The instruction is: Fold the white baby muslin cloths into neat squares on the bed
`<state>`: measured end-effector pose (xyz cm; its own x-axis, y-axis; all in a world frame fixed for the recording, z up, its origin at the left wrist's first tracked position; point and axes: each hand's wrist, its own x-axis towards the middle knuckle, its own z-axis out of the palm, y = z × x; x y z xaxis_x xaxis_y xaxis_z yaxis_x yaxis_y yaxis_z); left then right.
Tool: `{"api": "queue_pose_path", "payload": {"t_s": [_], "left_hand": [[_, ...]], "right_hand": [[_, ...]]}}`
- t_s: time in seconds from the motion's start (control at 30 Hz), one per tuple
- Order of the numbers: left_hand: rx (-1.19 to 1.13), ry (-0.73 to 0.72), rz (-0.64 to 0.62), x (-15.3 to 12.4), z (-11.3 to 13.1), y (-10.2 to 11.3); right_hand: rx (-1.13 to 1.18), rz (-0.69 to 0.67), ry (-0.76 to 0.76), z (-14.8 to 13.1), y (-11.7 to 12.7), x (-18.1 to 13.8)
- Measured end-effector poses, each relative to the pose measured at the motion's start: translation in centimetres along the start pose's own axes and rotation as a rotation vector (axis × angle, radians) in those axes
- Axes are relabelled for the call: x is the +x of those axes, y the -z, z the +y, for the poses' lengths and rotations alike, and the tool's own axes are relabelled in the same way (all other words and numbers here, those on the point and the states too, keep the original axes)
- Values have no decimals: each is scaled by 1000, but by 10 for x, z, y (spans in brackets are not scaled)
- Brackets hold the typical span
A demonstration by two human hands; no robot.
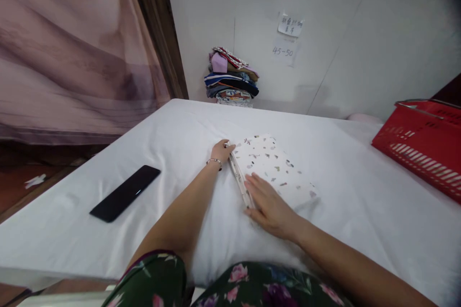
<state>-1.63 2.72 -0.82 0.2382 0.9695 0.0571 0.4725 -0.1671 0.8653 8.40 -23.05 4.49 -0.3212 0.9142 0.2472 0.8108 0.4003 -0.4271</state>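
Note:
A folded white cloth with small printed flecks [273,165] lies on the white sheet [353,192] in front of me. My left hand [222,151], with a bracelet at the wrist, pinches the cloth's far left corner with closed fingers. My right hand [268,204] lies flat on the cloth's near left edge, fingers stretched out and together, pressing on it.
A black phone [125,193] lies on the sheet to the left. A red plastic basket [423,146] stands at the right edge. A stack of folded clothes [232,78] sits at the back by the wall. A pink curtain [72,43] hangs at the left.

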Motion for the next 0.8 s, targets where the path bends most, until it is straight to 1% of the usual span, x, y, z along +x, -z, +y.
{"api": "queue_pose_path", "payload": {"t_s": [0.07,0.1,0.13,0.23,0.33,0.4,0.47,0.53,0.57,0.63,0.67,0.73,0.8], "left_hand": [[35,4,5,-2,1,0],[57,1,10,-4,3,1],[83,-7,17,-6,5,2],[220,-73,38,-13,15,7],[450,-166,88,-23,33,11],[582,-271,118,-32,48,9],[656,-456,83,-41,60,2],[696,-617,-31,-50,67,-8],[718,-639,-101,-53,66,-13],[765,-573,-217,-56,60,-20],[785,-523,-250,-55,56,-23],[808,-464,-276,-52,46,-26],[820,-476,-275,-47,39,-26]], "right_hand": [[-129,-165,-39,6,-11,-1],[-164,-220,-38,8,-17,-2],[-184,-247,-40,8,-21,-2],[-202,-241,-56,5,-28,-2],[-202,-221,-50,3,-26,-2],[-199,-220,-39,4,-25,-1],[-201,-216,-31,4,-23,0],[-201,-198,-26,4,-22,0],[-197,-190,-24,3,-22,-1],[-173,-183,-6,0,-20,-7],[-152,-186,16,-3,-18,-11],[-93,-201,89,-10,-12,-21],[-20,-205,179,-15,-1,-28]]}}
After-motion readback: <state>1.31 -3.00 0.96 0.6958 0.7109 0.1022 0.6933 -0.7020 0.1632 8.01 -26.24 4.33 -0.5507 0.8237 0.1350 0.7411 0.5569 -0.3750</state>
